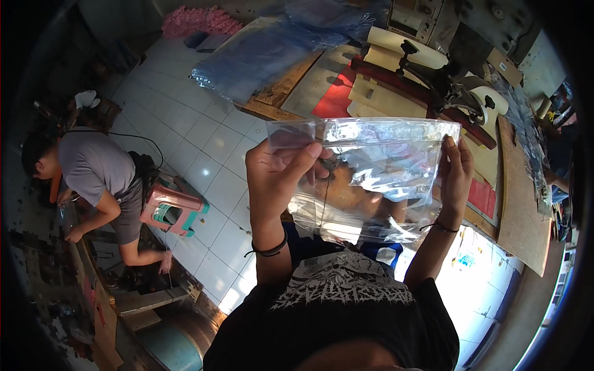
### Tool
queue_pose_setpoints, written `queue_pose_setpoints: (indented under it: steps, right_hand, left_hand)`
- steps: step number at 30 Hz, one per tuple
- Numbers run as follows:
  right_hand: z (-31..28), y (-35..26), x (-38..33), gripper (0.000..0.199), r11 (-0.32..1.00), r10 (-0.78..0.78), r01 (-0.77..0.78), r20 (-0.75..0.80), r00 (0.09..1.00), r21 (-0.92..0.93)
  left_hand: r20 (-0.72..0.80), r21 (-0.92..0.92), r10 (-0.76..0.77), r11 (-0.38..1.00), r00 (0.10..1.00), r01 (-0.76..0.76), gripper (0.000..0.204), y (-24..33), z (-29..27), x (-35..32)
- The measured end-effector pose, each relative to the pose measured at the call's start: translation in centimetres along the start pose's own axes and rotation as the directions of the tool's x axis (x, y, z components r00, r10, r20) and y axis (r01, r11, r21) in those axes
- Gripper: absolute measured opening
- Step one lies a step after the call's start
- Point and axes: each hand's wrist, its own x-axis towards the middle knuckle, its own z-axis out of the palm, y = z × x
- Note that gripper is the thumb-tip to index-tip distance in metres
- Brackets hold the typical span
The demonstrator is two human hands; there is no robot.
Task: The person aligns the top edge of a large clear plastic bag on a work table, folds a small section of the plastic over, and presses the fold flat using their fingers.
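Observation:
A clear plastic pouch (371,179) is stretched between my two hands, raised in front of my chest and tilted toward me. Light glares off its folds, and a seam band runs along its upper edge. My left hand (288,167) pinches the upper left part, thumb on the near face and fingers showing through the film. At the upper right corner, my right hand (455,167) grips the edge between thumb and fingers. Beyond the pouch stands a work table with a press machine (442,93), its bed covered with cream and red sheets (337,93).
Stacked clear plastic sheets (266,55) lie on the table's far left. A brown board (523,198) leans at the right. To the left, another person (99,167) bends over a bench beside a pink and green stool (176,207). A pink heap (201,23) sits at the back.

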Motion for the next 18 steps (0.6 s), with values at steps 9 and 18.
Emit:
queue_pose_setpoints:
  steps: [9, 18]
  right_hand:
    - [5.9, -5.7, 0.9, 0.052, 0.418, -0.634, 0.638, 0.295, 0.714, -0.646]
    - [11.2, -6.2, 2.5, 0.022, 0.544, -0.160, 0.745, 0.823, 0.545, -0.387]
  left_hand:
    - [0.011, -0.088, 0.069, 0.994, 0.998, -0.068, 0.018, -1.6, 0.4, 1.3]
    - [0.158, 0.184, 0.132, 0.970, 0.979, -0.160, 0.025, 0.0, 1.6, 1.3]
